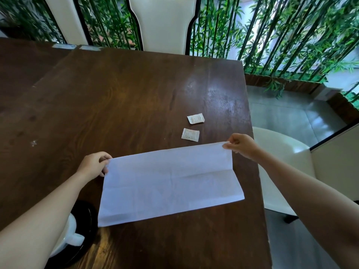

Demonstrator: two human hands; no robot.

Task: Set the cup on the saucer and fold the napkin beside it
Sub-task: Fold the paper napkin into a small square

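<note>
2 bare arms show: the left hand with its forearm at 7 o'clock, the right hand with its forearm at 4 o'clock, both uncovered to the frame edge.

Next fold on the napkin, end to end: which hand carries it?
Right, probably. The right hand pinches one far corner of the napkin, its arm unobstructed; the left hand pinches the other, its arm across the cup and saucer, so it should anchor.
</note>
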